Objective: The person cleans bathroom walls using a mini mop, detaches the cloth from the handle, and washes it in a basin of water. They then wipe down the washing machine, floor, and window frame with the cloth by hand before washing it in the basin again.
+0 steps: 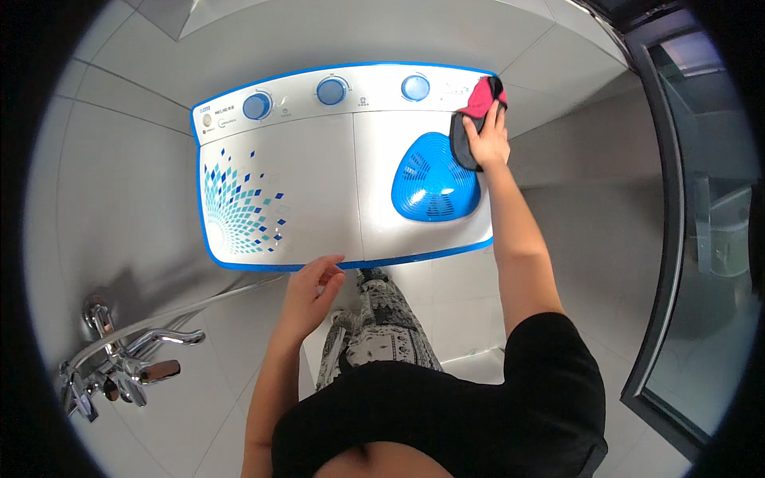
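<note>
A white twin-tub washing machine (pixel 315 183) with blue trim stands before me. My right hand (pixel 488 142) lies on a cloth (pixel 481 97), pink-red on one part and dark grey on the other, and presses it against the machine's far right corner. The cloth's grey part overlaps the edge of the blue slotted lid (pixel 434 187). At the machine's front edge, my left hand (pixel 312 292) hovers with loosely bent fingers and the thumb apart, holding nothing. Whether its fingertips touch the blue rim I cannot tell.
Three blue knobs (pixel 331 91) run along the rear panel. A chrome tap (pixel 127 358) with a hose (pixel 199 301) is mounted on the tiled wall at the left. At the right stands a dark-framed glass door (pixel 673 239).
</note>
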Motion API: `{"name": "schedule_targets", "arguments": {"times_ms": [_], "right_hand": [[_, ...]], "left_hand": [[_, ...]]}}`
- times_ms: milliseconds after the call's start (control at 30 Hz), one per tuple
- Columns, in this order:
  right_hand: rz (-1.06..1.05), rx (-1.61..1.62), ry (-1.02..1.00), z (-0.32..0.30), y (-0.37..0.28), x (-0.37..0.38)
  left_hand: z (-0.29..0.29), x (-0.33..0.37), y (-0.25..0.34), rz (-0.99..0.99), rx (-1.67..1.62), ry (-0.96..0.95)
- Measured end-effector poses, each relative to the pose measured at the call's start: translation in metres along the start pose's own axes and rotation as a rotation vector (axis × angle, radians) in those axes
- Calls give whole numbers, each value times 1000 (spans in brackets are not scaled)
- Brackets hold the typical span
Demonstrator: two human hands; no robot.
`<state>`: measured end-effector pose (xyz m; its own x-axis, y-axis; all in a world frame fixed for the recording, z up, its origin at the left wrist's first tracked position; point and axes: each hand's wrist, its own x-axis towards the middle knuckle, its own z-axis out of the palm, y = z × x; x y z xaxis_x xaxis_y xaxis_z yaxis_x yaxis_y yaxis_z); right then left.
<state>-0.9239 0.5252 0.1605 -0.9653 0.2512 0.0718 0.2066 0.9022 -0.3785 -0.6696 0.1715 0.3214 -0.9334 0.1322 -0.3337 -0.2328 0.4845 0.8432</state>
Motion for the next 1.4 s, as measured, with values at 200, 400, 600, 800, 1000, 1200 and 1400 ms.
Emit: {"name": "schedule_targets", "arguments": {"times_ms": [200, 400, 600, 800, 1000, 1200, 1400], "right_hand": [[84, -42, -4, -9, 21, -88], [40, -117, 253, 1, 21, -187], [-98, -123, 294, 28, -58, -266], [-443, -80, 111, 70, -144, -335], [-912, -98, -47, 105, -205, -385], [-449, 516, -761, 145, -265, -480], [-338, 931, -730, 153, -265, -560]], "left_hand": [[9, -19, -1, 110, -23, -52], [-3, -75, -14, 78, -54, -16], [-10, -140, -56, 24, -97, 51], [-10, -203, -101, 83, -115, 141], [-19, -276, -156, 48, -115, 279], [-20, -341, -190, -33, -202, 472], [-15, -375, -214, -52, -265, 527]]}}
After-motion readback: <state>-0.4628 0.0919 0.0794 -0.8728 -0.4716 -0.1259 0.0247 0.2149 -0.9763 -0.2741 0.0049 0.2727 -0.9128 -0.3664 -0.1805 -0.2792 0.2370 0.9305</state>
